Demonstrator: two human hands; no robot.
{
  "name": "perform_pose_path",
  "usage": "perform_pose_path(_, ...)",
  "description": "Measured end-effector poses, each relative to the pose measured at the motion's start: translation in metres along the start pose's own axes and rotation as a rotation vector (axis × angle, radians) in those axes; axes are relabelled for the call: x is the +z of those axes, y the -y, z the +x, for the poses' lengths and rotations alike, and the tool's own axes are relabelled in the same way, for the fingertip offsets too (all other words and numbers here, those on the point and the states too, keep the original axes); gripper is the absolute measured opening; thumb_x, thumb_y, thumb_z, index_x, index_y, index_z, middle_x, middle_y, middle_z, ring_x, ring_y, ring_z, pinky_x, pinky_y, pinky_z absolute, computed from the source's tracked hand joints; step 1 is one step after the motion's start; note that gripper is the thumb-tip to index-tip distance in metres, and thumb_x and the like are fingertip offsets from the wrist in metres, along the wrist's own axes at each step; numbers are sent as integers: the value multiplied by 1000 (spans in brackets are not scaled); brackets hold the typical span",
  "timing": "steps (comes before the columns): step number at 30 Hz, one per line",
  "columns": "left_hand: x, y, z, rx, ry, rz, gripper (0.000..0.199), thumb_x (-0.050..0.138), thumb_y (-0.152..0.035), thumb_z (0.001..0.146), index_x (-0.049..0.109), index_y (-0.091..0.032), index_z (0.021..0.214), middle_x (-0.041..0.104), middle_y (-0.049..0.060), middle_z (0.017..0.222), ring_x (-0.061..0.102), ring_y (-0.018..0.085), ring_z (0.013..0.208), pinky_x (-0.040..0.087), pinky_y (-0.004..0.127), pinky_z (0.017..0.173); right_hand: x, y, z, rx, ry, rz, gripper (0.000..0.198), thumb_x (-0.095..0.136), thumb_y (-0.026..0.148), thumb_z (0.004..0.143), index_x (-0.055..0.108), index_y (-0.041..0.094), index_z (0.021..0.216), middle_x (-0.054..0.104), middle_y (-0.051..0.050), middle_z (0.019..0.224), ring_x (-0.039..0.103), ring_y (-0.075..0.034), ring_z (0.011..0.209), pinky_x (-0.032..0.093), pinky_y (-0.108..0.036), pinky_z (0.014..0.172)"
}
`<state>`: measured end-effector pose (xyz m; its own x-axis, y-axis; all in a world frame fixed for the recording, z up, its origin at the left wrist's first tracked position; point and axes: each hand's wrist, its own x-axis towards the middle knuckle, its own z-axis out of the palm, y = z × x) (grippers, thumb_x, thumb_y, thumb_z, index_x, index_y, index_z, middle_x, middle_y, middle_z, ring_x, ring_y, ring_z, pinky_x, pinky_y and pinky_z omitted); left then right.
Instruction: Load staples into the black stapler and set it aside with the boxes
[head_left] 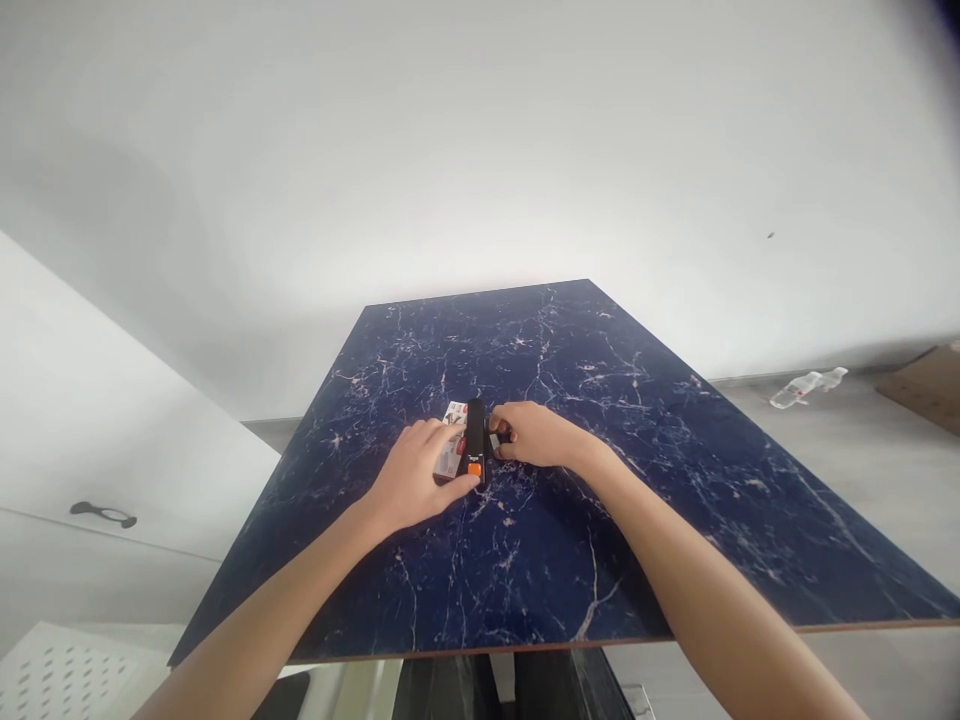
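Note:
A black oblong device (475,430) with an orange button (474,469) near its front end is at the middle of the table. My left hand (412,470) holds it from the left, index finger against its side and thumb by the orange button. Partly under the left fingers and beside the device is a white and red printed box or card (448,461). My right hand (534,433) is at the device's right side, fingers curled in a pinch. Something small and dark shows by those fingertips, too hidden to name.
The dark blue marble-patterned table (517,350) has its far edge near a white wall. On the floor to the right lie clear plastic bottles (796,390) and a cardboard box (926,388). At left is a white cabinet with a dark handle (103,515); a white perforated seat (64,675) stands below.

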<state>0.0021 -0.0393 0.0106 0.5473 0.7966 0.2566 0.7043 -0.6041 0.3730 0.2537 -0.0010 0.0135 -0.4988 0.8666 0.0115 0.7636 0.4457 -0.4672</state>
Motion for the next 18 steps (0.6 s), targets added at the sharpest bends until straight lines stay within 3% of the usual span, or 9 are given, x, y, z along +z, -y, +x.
perform_pose_path(12, 21, -3, -3, -19, 0, 8, 84, 67, -58, 86, 31, -32, 158, 42, 13, 155, 38, 41, 139, 39, 61, 108, 7, -4, 4, -2, -38, -50, 31, 72, 32, 81, 71, 21, 109, 71, -11, 105, 68, -27, 89, 48, -30, 67)
perform_pose_path(15, 13, 5, -2, 11, 17, -26, 75, 66, -41, 88, 36, -30, 156, 49, 13, 149, 36, 38, 142, 39, 59, 112, 3, -9, 2, -12, -4, -47, 28, 75, 38, 80, 73, 22, 102, 70, -11, 105, 69, -27, 90, 48, -30, 68)
perform_pose_path(18, -2, 24, -3, -21, 19, -41, 60, 64, -32, 88, 51, -28, 147, 47, 14, 150, 43, 36, 139, 43, 55, 110, -4, -15, -3, 7, 32, 32, 35, 80, 41, 75, 71, 21, 102, 72, -9, 103, 68, -25, 88, 49, -30, 68)
